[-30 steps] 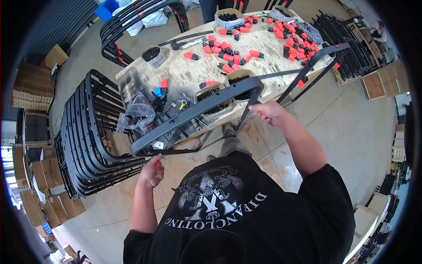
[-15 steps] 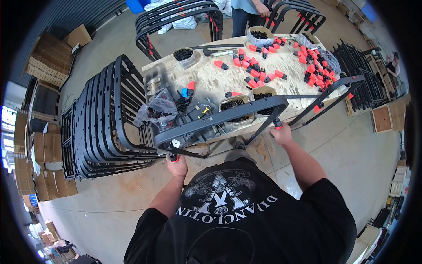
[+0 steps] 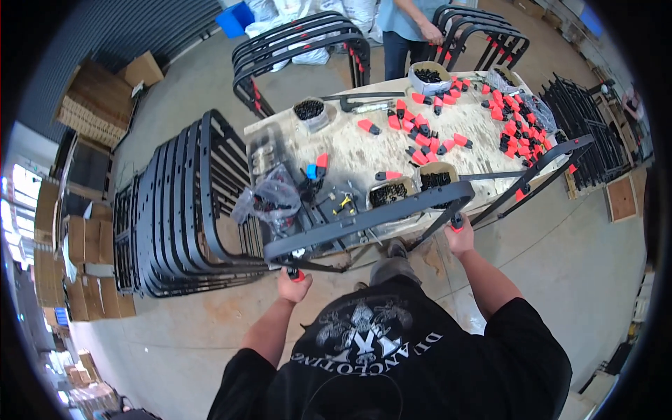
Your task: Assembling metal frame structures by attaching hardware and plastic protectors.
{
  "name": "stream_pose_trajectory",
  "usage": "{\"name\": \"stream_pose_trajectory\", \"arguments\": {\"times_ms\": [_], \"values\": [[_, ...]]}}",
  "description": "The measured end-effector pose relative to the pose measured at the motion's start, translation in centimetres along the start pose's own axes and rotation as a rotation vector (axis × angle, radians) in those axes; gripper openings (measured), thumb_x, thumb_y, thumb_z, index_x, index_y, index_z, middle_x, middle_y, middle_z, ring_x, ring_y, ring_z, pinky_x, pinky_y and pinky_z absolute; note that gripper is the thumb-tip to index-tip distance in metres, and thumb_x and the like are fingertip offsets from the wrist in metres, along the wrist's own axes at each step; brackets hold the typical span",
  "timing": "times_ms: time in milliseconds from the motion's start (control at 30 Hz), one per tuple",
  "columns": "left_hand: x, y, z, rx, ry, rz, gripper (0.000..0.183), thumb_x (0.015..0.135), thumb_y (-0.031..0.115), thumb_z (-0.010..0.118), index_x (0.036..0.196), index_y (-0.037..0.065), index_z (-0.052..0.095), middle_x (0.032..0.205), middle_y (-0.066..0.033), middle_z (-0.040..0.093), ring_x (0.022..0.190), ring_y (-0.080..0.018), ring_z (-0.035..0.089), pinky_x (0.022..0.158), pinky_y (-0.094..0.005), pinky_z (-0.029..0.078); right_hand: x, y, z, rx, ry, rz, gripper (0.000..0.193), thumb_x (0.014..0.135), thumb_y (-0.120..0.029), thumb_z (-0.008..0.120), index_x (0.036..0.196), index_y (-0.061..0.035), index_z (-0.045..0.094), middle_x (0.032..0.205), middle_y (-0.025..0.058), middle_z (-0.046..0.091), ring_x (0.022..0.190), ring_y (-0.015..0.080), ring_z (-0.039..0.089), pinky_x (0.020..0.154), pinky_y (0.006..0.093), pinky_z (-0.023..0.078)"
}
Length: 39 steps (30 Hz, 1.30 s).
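A black U-shaped tubular frame (image 3: 371, 222) rests across the near edge of the table (image 3: 350, 145). At its near left corner, my left hand (image 3: 292, 287) is closed around a red and black fitting (image 3: 297, 275). My right hand (image 3: 460, 239) is closed on another red and black fitting (image 3: 457, 224), by the frame's right-hand bend. Whether these fittings are fixed to the frame, I cannot tell. Boxes of small black parts (image 3: 387, 194) stand just beyond the frame, beside a yellow-handled tool (image 3: 343, 204).
Black frames (image 3: 168, 203) stand stacked left of the table, and more (image 3: 301, 45) at its far side. Loose red and black fittings (image 3: 518, 126) cover the table's right part. Another frame (image 3: 535, 168) leans at the right edge. A person (image 3: 413, 31) stands behind the table.
The whole view has shifted, so the table and frames appear lower and farther right. Both hands keep their hold on the fittings, and the frame stays at the table's near edge.
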<state>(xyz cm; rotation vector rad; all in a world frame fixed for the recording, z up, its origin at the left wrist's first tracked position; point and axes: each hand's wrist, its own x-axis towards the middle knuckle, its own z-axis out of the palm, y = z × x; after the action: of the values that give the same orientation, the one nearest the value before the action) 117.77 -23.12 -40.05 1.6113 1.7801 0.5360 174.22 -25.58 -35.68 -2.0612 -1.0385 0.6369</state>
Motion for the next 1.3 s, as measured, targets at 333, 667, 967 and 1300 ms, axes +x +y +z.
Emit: {"name": "stream_pose_trajectory", "arguments": {"times_ms": [333,667,967,1300], "values": [[0.9,5.7,0.5,-0.156,0.046,0.049,0.028,0.08,0.023,0.076,0.097,0.002,0.068,0.086,-0.0121,0.073,0.079,-0.0247,0.072,0.074,-0.0352,0.055,0.6,1.7,0.7,0.108,0.08,-0.092,0.056,0.08,-0.025,0.078,0.125,0.003,0.058,0.106,0.0209,0.07,0.103,0.0366,0.068,0.092,0.04,0.052],[0.6,5.2,-0.7,-0.05,0.086,-0.037,0.049,0.075,0.038,0.083,0.102,0.001,0.066,0.095,-0.0178,0.073,0.091,-0.0345,0.071,0.084,-0.0416,0.054,1.4,-17.1,-13.8,0.319,-0.261,-0.242,0.054,0.089,-0.03,0.08,0.125,0.0044,0.06,0.101,0.0061,0.066,0.09,0.0117,0.06,0.08,0.0278,0.05],[1.3,2.5,-1.5,0.05,-0.114,-0.107,0.064,0.073,0.047,0.084,0.11,-0.001,0.064,0.105,-0.0217,0.071,0.101,-0.0363,0.069,0.089,-0.0413,0.053,10.0,-38.6,3.3,0.267,-0.282,-0.702,0.037,0.088,-0.033,0.075,0.101,0.0013,0.067,0.095,0.0167,0.072,0.085,0.0279,0.071,0.077,0.0395,0.055],[2.2,21.2,-19.7,0.745,-0.265,-0.006,0.024,0.084,0.013,0.063,0.104,0.005,0.072,0.099,-0.0204,0.073,0.1,-0.0391,0.069,0.088,-0.0485,0.055,11.8,-34.3,9.2,-0.43,-0.697,-0.637,0.042,0.08,-0.034,0.071,0.099,0.0026,0.074,0.097,0.0251,0.073,0.091,0.0384,0.07,0.085,0.0453,0.055]]}}
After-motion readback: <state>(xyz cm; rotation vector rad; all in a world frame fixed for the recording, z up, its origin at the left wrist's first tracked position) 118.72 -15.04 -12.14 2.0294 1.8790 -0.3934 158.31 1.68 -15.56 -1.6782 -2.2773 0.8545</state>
